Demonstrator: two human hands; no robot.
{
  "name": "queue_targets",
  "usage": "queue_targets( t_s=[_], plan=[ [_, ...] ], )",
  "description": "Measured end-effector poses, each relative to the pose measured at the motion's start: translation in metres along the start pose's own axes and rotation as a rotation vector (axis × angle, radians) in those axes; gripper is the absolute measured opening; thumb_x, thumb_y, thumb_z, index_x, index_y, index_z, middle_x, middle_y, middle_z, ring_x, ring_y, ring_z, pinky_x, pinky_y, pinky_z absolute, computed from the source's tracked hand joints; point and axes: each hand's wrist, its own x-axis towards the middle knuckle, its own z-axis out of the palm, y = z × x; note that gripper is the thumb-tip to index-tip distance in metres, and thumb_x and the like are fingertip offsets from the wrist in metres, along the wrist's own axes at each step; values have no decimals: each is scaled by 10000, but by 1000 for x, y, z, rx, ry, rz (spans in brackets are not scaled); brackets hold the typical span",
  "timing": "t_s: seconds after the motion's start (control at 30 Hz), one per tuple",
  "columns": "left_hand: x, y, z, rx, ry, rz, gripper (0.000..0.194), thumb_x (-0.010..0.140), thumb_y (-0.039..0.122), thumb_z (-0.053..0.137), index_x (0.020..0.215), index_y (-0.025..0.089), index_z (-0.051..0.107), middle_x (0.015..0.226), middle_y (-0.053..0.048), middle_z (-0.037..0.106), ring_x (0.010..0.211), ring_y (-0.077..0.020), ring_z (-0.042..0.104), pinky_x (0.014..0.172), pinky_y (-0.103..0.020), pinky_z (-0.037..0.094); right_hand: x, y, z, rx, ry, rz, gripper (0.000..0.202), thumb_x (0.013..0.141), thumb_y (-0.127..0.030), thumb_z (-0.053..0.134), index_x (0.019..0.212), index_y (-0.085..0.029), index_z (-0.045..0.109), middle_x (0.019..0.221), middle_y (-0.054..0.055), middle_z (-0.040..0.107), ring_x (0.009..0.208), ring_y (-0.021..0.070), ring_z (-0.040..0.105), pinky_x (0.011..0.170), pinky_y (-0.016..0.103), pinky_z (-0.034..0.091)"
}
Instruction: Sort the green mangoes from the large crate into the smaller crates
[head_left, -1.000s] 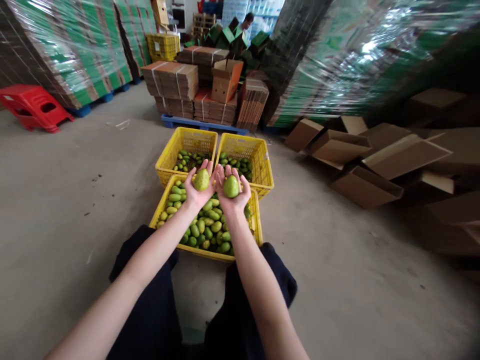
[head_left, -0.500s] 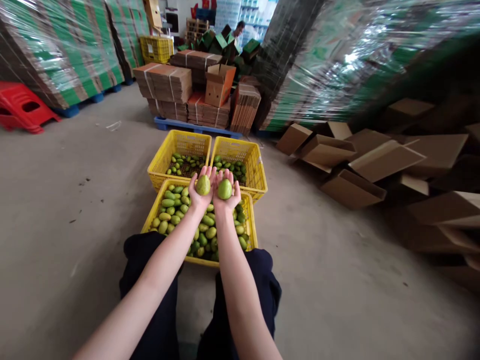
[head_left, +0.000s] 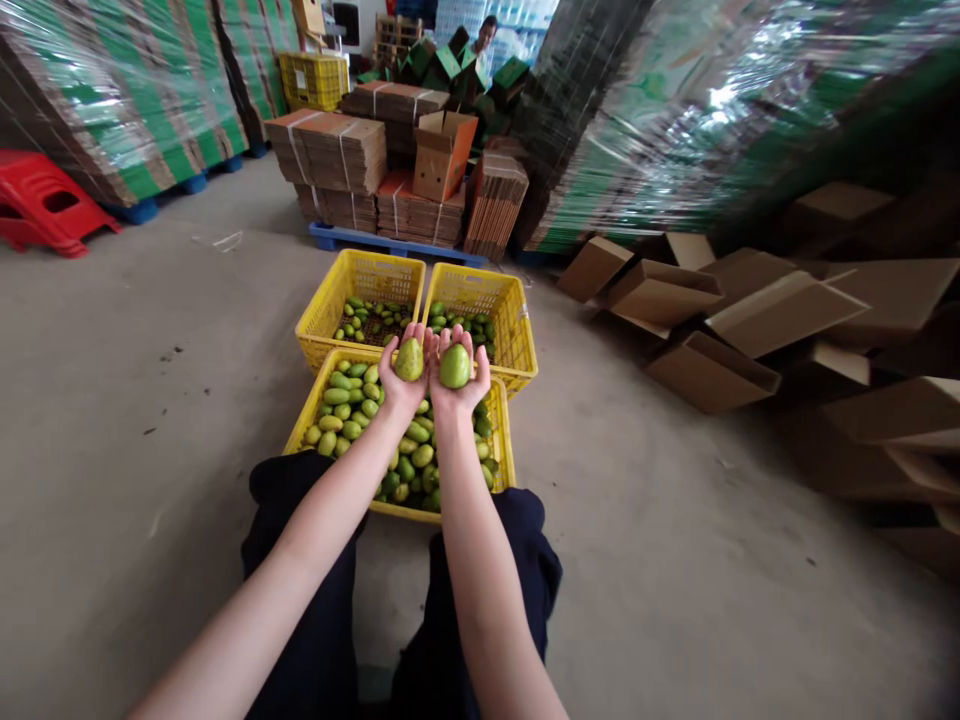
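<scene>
Palm up, my left hand (head_left: 403, 390) holds a yellowish-green fruit (head_left: 409, 360) with small dark specks. Beside it my right hand (head_left: 460, 392), also palm up, holds a smoother, greener fruit (head_left: 454, 367). Fingers of both hands lie loosely behind the fruits, and the hands are side by side, nearly touching. Below them is the near yellow crate (head_left: 301, 402), filled with many green and yellowish fruits. Behind it stand the left rear crate (head_left: 315, 315) and the right rear crate (head_left: 523, 335), each with fewer green fruits at the bottom.
Flattened cartons (head_left: 330, 150) are stacked on a blue pallet (head_left: 360, 240) beyond the crates. Open cardboard boxes (head_left: 709, 372) lie at the right. A red stool (head_left: 56, 200) stands at the left. Wrapped pallet loads flank the space, and a person (head_left: 486, 35) is at the back.
Both hands still hold the fruits; my right hand has shifted slightly right, widening the gap between the fruits. The view has tilted a little, so the crates appear slightly higher.
</scene>
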Motion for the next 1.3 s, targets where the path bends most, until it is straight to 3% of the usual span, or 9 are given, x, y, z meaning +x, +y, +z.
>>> queue_targets(
  t_s=[0.2,0.37,0.47,0.57,0.73,0.9,1.1,1.17,1.3],
  plan=[
    [-3,32,5,38,44,-35,240,924,247,448,983,184,673,910,-45,736,1040,-170,692,947,-329,564,-15,-6,2,35,32,89,139,854,-211,538,862,-206,677,889,30,748,985,147,705,908,289,594],
    [-18,57,6,-20,79,-114,163,964,176,470,914,177,626,871,-34,705,835,-93,698,740,-170,577,-27,-26,7,-17,-43,186,41,847,-209,595,876,-211,624,904,35,738,847,118,712,717,210,619],
    [-29,67,3,-3,26,-260,207,979,157,453,854,166,617,773,-19,660,572,-39,584,516,-100,490,-28,-36,7,-121,-95,330,75,821,-129,590,831,-202,592,724,-16,669,535,50,583,429,95,473],
    [-37,75,1,79,-12,-316,270,984,172,439,759,157,586,659,-2,573,458,-29,473,400,-91,391,-29,-37,4,-266,-136,414,136,797,-124,605,721,-201,523,606,-48,578,424,38,461,309,99,321],
    [-51,87,-1,444,-155,-261,183,900,162,511,774,129,639,634,-8,572,388,-34,420,321,-118,281,-40,-31,2,-511,-132,363,140,711,-141,661,841,-183,628,613,-54,615,400,55,440,295,149,263],
    [-69,98,-5,759,-349,-224,220,851,234,506,760,118,670,673,-84,659,385,-85,468,304,-169,251,-61,-43,10,-627,-341,422,217,710,-183,595,911,-171,674,821,19,740,492,108,523,370,210,376],
    [-72,110,-4,482,-55,-356,251,836,171,424,912,114,657,767,-120,673,636,-192,650,558,-286,556,-66,-51,10,-491,-317,478,198,753,-156,526,904,-198,648,852,42,738,815,210,690,730,375,596],
    [-71,109,-4,395,29,-388,289,847,124,410,996,88,655,828,-135,685,752,-216,688,670,-331,593,-63,-45,7,-511,-254,460,142,802,-164,552,889,-187,662,845,41,742,799,194,688,737,347,597],
    [-69,104,-2,301,-33,-253,251,919,121,466,1066,95,667,941,-111,718,852,-169,697,710,-240,567,-65,-38,5,-534,-231,415,130,794,-147,670,915,-195,671,769,-14,703,680,131,655,604,230,556]
  ],
)
